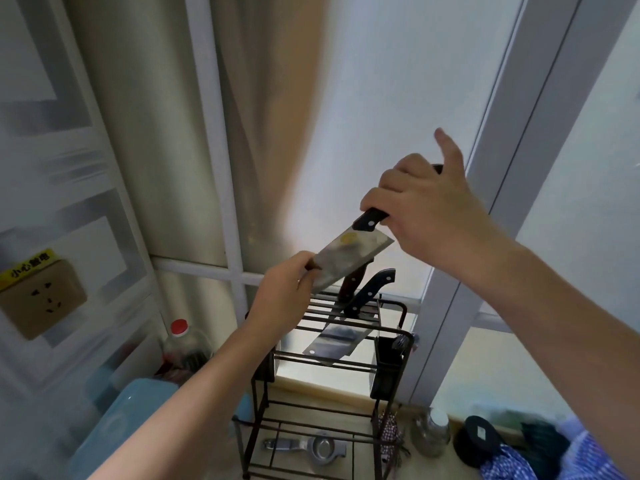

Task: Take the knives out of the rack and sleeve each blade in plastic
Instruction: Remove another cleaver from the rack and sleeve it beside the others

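Note:
A cleaver (349, 258) with a broad steel blade and dark riveted handle is held in the air above the dark wire knife rack (394, 336). My right hand (426, 209) grips its handle, the thumb sticking up. My left hand (284, 296) pinches the far end of the blade. I cannot tell whether plastic covers the blade. In the rack stands a second cleaver (334, 341) with a black handle, and the reddish handle of another knife (351, 282) rises beside it.
The rack stands on a pale counter by a window with a curtain. A metal squeezer (311, 446) lies on its lower shelf. A red-capped bottle (183, 344) and blue container (135, 410) are left of it; a glass jar (431, 433) and black lid (479, 434) are at the right. A wall socket (43, 299) is at far left.

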